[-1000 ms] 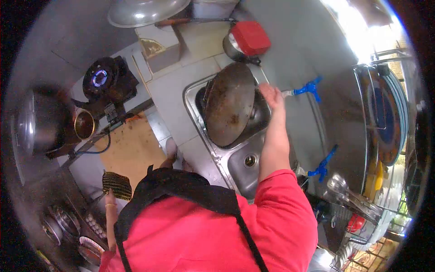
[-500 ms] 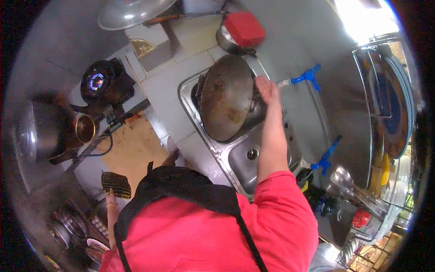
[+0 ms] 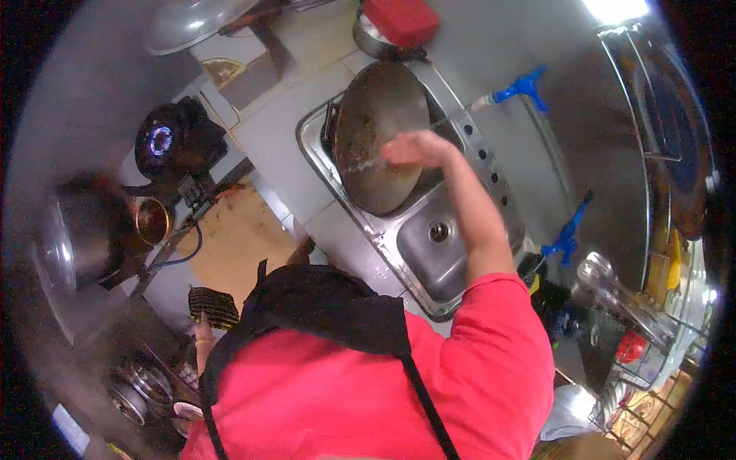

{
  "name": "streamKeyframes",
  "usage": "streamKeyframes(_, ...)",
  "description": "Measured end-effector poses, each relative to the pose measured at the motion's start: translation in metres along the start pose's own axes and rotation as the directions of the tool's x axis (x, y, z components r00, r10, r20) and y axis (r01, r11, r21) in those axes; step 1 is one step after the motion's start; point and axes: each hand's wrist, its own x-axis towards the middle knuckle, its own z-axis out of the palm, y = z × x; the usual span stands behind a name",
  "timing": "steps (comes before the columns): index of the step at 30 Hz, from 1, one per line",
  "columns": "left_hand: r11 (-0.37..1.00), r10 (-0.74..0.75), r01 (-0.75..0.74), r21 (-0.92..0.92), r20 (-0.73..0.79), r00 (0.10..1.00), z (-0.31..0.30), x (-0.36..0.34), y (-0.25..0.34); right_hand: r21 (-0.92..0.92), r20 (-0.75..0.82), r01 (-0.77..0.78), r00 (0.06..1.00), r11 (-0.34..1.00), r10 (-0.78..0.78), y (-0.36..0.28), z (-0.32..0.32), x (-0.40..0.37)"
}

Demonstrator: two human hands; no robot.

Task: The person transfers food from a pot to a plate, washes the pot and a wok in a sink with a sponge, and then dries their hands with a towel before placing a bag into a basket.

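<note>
A large, dark, stained wok (image 3: 376, 115) rests tilted in the left basin of the steel sink (image 3: 313, 138). Over its lower right part reaches my right hand (image 3: 418, 148), open, with fingers stretched out and nothing in them. Water sprays from its fingertips across the wok's surface. Beside the wok, a blue-handled tap (image 3: 521, 88) juts from the wall, a thin stream falling from it. Down at my left side, my left hand (image 3: 203, 330) is closed on a black and yellow striped cloth (image 3: 215, 307).
A lit gas burner (image 3: 161, 142) stands at left, near a big dark pot (image 3: 84, 234). A red container (image 3: 400, 21) sits on a pan behind the sink. A second blue tap (image 3: 566, 238) is over the right basin (image 3: 437, 264). A dish rack (image 3: 652, 157) is at far right.
My right hand has swung left from the tap side to over the wok, and water now sprays from it. The left hand still holds the cloth. The view has shifted slightly.
</note>
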Motion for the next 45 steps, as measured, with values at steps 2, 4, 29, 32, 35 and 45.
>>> streamKeyframes(2, 1.0, 0.015, -0.015, 0.004, 0.014, 1.0, -0.003, -0.004, 0.001, -0.045, -0.219, 0.036, 0.975, 0.998, -0.045, -0.003, -0.027, -0.008)
streamKeyframes(4, 0.999, 0.034, -0.034, 0.006, 0.016, 0.999, -0.01, -0.01, 0.006, 0.028, -0.436, 0.23, 0.879, 0.973, -0.195, -0.015, -0.05, -0.014)
streamKeyframes(29, 0.995, 0.003, -0.01, 0.102, 0.064, 0.998, -0.004, 0.008, -0.006, 0.326, -0.685, 0.559, 0.695, 0.762, -0.217, -0.038, -0.08, -0.002)
streamKeyframes(32, 0.996, -0.02, 0.015, -0.09, -0.055, 0.998, -0.027, 0.004, 0.016, 0.326, -0.554, 0.6, 0.747, 0.73, -0.366, -0.059, -0.068, -0.004)
streamKeyframes(35, 0.991, 0.01, -0.034, -0.131, -0.18, 0.984, -0.03, -0.001, 0.018, 0.417, -0.449, 0.588, 0.796, 0.693, -0.406, -0.073, -0.064, -0.001)
streamKeyframes(45, 0.955, 0.181, -0.183, 0.233, 0.03, 0.983, 0.0, 0.012, -0.008, 0.125, -0.084, 0.442, 0.897, 0.888, -0.434, -0.058, -0.042, -0.016)
